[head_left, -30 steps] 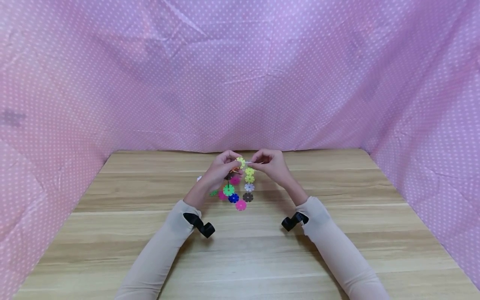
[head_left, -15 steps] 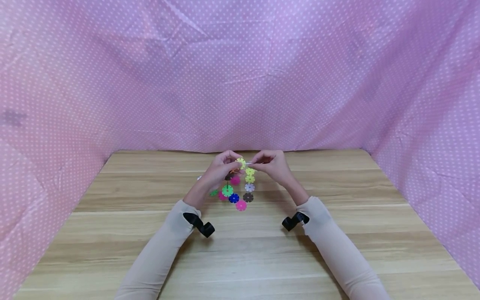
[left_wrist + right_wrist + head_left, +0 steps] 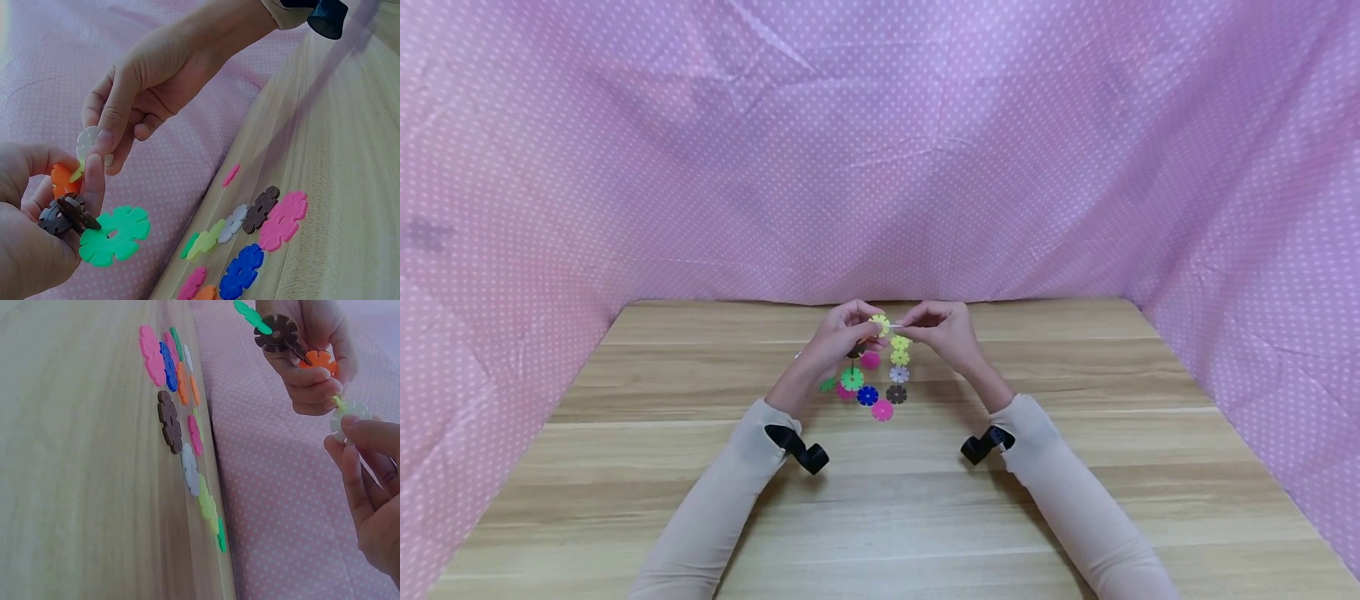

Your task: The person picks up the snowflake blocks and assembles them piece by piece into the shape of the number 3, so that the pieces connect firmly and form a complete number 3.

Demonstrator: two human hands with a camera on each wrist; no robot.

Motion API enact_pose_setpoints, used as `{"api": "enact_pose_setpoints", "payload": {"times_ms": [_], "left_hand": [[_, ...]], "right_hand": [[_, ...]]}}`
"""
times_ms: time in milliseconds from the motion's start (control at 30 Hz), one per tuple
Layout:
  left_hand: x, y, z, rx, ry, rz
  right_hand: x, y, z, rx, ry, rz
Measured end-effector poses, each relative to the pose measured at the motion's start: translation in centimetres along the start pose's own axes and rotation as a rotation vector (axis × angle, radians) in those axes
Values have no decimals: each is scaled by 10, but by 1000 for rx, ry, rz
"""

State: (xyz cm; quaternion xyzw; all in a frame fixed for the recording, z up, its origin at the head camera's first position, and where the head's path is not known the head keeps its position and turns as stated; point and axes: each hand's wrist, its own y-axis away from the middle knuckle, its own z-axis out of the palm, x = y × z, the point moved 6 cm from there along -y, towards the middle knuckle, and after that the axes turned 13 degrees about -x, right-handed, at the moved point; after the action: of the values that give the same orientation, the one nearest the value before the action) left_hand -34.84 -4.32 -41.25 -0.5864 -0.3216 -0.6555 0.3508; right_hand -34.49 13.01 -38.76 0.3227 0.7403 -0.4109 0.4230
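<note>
My left hand [image 3: 835, 343] grips a chain of notched plastic snowflake discs above the table's far part. In the left wrist view the chain shows a green disc [image 3: 119, 234], dark brown discs [image 3: 81, 215] and an orange disc [image 3: 64, 181]. A yellow disc [image 3: 880, 325] at its end faces my right hand. Between thumb and fingertips, my right hand [image 3: 947, 333] pinches a white snowflake disc [image 3: 356, 409], edge-on in the head view. The white disc meets the yellow disc's edge at a notch; how deep it sits I cannot tell.
Loose snowflake discs lie on the wooden table [image 3: 880, 517] below the hands: pink [image 3: 882, 410], blue [image 3: 867, 396], brown [image 3: 897, 394], white [image 3: 899, 374], yellow [image 3: 900, 357] and several others, some hidden behind the left hand. A pink dotted cloth [image 3: 880, 167] hangs beyond the table's far edge.
The hanging green disc of the chain has swung slightly left, and the yellow disc has shifted a little left too. Both hands keep their grips in nearly the same place.
</note>
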Motion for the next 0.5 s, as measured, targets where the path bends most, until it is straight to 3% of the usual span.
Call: {"api": "enact_pose_setpoints", "payload": {"times_ms": [500], "left_hand": [[2,1,0,0,17,14]], "right_hand": [[-2,2,2,20,-6,-19]]}}
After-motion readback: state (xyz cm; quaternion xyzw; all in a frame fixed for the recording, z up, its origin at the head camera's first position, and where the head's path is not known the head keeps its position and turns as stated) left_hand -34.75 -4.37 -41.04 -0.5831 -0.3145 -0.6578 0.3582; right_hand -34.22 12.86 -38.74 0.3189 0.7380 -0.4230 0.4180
